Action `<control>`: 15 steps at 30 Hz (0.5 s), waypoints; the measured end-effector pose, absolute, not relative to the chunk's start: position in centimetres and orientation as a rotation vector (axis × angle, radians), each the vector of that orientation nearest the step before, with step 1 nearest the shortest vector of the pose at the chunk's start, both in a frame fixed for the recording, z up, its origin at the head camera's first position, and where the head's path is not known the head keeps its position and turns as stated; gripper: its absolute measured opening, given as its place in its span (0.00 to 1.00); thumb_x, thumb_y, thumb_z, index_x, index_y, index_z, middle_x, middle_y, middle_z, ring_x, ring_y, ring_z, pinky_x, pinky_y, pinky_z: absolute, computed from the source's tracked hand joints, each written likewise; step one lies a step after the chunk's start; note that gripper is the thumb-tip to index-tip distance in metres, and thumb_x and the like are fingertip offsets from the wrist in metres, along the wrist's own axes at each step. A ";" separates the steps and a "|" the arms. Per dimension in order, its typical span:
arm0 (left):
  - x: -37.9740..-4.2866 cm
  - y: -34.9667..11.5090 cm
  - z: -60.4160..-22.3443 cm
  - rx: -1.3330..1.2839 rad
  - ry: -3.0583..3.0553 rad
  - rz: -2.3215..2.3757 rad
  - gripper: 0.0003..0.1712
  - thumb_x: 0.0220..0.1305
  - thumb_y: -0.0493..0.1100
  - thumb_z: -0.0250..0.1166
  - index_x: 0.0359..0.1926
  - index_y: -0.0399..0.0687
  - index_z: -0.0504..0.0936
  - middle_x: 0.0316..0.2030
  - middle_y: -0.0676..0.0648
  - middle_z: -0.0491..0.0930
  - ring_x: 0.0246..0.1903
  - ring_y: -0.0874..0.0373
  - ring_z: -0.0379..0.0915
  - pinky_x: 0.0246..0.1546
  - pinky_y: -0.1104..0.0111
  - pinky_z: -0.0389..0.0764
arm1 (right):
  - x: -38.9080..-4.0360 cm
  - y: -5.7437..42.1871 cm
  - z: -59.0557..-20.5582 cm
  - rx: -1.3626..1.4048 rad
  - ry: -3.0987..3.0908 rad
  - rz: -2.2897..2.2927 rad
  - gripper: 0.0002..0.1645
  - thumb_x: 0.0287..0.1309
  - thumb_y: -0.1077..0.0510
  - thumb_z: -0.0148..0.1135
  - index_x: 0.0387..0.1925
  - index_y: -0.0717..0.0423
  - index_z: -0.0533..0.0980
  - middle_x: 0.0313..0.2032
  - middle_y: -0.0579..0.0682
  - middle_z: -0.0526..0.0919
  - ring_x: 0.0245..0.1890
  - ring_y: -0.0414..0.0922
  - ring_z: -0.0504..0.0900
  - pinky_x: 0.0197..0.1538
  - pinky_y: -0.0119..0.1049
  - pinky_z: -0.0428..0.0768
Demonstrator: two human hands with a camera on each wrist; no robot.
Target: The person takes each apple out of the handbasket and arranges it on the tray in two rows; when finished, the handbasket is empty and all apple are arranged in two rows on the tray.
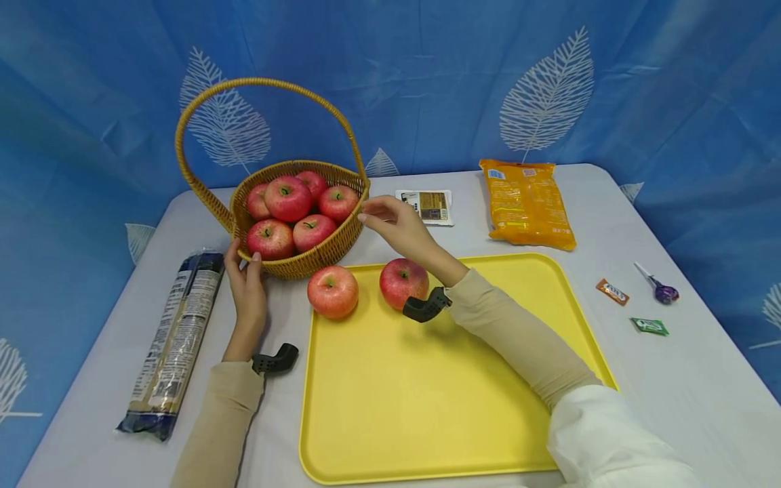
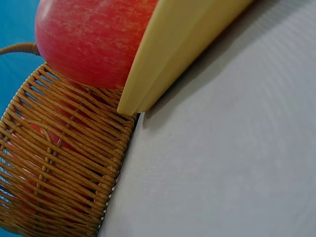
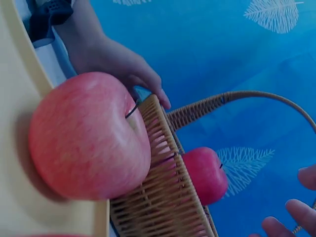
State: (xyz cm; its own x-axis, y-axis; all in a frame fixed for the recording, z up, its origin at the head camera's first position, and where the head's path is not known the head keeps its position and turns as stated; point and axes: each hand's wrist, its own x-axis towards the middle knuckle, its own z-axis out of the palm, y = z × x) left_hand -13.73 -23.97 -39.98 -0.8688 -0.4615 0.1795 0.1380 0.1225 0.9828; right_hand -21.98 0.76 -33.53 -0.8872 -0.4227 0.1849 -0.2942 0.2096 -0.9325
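A wicker basket (image 1: 332, 252) with a tall arched handle stands at the back left and holds several red apples (image 1: 288, 198). My left hand (image 1: 247, 298) grips its left end near the handle's foot, thumb at the front rim. Beside the right end of the rim is my right hand (image 1: 409, 234), fingers loosely bent with a gap to the thumb and nothing held. In the right wrist view its fingertips (image 3: 301, 212) show apart from the basket. Two more apples, a paler one (image 1: 333, 292) and a darker one (image 1: 403, 282), sit at the back of the yellow tray (image 1: 421, 407).
Left of the tray lies a long clear-and-blue packet (image 1: 177, 339). Behind the tray are a small flat white packet (image 1: 430, 207) and an orange bag (image 1: 527, 203). To the right lie a lollipop (image 1: 664, 292), a brown-wrapped sweet (image 1: 612, 291) and a green-wrapped one (image 1: 649, 326).
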 end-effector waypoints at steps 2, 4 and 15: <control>-13.7 -24.0 -40.0 0.320 -1.964 -1.794 0.30 0.68 0.43 0.44 0.68 0.46 0.47 0.66 0.44 0.52 0.51 0.62 0.62 0.46 0.65 0.64 | -22.1 0.0 -33.3 -0.703 2.328 -1.775 0.20 0.59 0.55 0.56 0.50 0.60 0.73 0.47 0.54 0.78 0.46 0.46 0.77 0.51 0.36 0.73; -13.7 -24.0 -39.9 0.327 -1.968 -1.790 0.30 0.68 0.44 0.44 0.68 0.47 0.48 0.66 0.44 0.52 0.51 0.61 0.62 0.46 0.65 0.64 | -22.2 -0.8 -33.2 -0.707 2.301 -1.770 0.21 0.58 0.55 0.56 0.51 0.60 0.72 0.48 0.55 0.78 0.47 0.46 0.77 0.50 0.35 0.73; -13.9 -24.2 -40.2 0.316 -1.978 -1.799 0.30 0.68 0.45 0.44 0.68 0.47 0.47 0.66 0.44 0.51 0.58 0.53 0.59 0.49 0.66 0.64 | -23.7 -4.5 -33.0 -0.646 2.143 -1.784 0.26 0.55 0.53 0.60 0.55 0.59 0.70 0.53 0.54 0.74 0.52 0.45 0.73 0.53 0.33 0.73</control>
